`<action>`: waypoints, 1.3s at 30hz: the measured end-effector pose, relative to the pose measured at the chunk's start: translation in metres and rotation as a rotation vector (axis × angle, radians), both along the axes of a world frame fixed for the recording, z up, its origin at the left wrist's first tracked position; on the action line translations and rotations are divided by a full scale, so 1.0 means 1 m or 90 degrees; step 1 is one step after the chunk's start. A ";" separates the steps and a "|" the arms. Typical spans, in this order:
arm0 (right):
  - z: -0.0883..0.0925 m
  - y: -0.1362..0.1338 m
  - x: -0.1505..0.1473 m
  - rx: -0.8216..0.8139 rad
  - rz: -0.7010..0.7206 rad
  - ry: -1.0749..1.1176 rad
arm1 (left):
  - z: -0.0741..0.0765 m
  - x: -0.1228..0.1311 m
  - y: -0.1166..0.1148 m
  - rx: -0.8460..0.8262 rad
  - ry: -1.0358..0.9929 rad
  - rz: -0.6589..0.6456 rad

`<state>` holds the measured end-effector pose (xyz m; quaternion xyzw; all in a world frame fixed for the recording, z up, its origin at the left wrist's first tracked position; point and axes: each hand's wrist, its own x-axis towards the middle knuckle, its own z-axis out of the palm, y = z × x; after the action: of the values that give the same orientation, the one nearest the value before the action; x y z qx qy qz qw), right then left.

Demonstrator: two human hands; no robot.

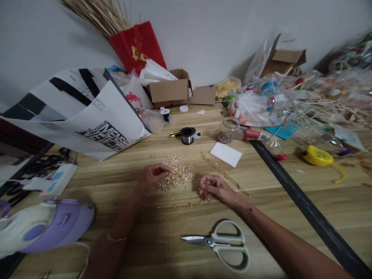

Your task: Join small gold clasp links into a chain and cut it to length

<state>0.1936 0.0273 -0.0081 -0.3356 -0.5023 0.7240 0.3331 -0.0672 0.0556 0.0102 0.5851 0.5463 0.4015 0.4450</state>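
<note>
My left hand [154,174] reaches to the left side of a heap of small gold and silver pieces [178,174], thumb and forefinger pinched together. Whatever sits between those fingertips is too small to make out. To the right of the heap my right hand [214,186] is closed, fingers curled, around the end of a thin gold chain [177,206]. The rest of that chain lies along the tabletop toward the left. A second gold chain [226,175] rests slantwise just beyond my right hand.
Scissors [216,242] lie open in front. Behind the heap are a wire spool [187,136], a white card [226,154] and a jar of beads [228,131]. A yellow tape measure [318,155] lies right; a white bag [113,128] and purple-white appliance [61,224] stand left.
</note>
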 end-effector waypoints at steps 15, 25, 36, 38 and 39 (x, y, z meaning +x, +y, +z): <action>-0.007 0.000 0.001 -0.002 0.004 0.018 | 0.008 0.007 -0.006 0.108 0.095 0.039; -0.008 0.000 0.002 0.025 0.003 0.005 | 0.009 0.003 -0.008 -0.027 0.102 -0.054; -0.006 0.000 0.001 0.021 0.005 0.008 | 0.022 -0.010 -0.005 -0.052 0.294 -0.159; -0.007 0.000 0.001 0.020 0.008 0.014 | 0.021 -0.013 -0.003 -0.054 0.284 -0.151; -0.007 0.000 0.001 0.018 0.007 0.014 | 0.020 -0.015 -0.002 -0.056 0.280 -0.150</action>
<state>0.1949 0.0276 -0.0156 -0.3199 -0.5105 0.7224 0.3394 -0.0819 0.0540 0.0304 0.6981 0.5750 0.1856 0.3841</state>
